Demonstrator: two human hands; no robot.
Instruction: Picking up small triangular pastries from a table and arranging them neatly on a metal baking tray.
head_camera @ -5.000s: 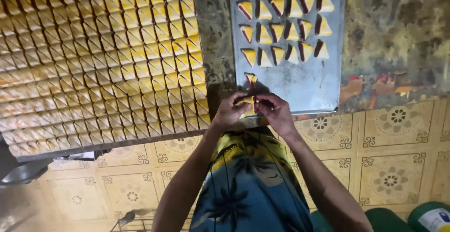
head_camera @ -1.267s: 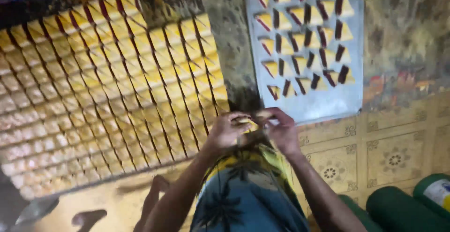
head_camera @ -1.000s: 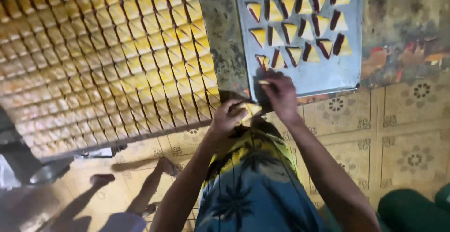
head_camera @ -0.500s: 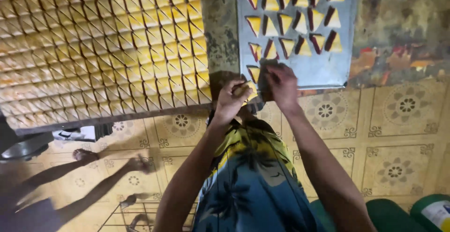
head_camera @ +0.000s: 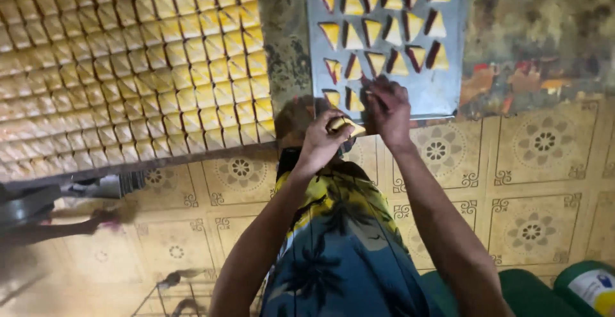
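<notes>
Right hand (head_camera: pixel 386 102) pinched on folded yellow triangle (head_camera: pixel 354 101) at near edge of grey tray (head_camera: pixel 448 92); set in line with row. Left hand (head_camera: pixel 322 142) clamps spare triangle (head_camera: pixel 343 125) off tray.

A green container (head_camera: pixel 586 288) with a white label sits bottom right.

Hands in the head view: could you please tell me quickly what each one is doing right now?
Left hand: closed on a yellow folded piece.
Right hand: fingers pinched at the grey tray; contents cannot be told.
</notes>
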